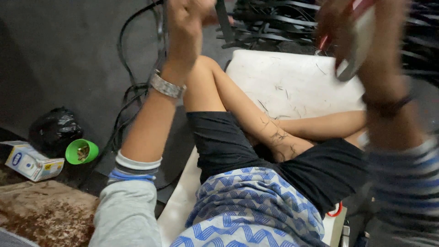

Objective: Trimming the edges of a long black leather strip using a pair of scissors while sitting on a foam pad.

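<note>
My left hand [190, 18] is raised at the top of the view, fingers closed around thin black strips [160, 41] that hang down past my wrist, which wears a metal watch [167, 85]. My right hand [347, 27] is up at the top right, blurred, gripping a white tool with red handles [359, 43]. Below both hands I sit cross-legged in black shorts on a white board [297, 82], with black shavings on my leg and on the board.
A pile of black strips [274, 23] lies beyond the board. At the left stand a green cup [81, 151], a black bag [55, 130] and a small white box [32, 162]. A brown rug [45, 210] covers the lower left.
</note>
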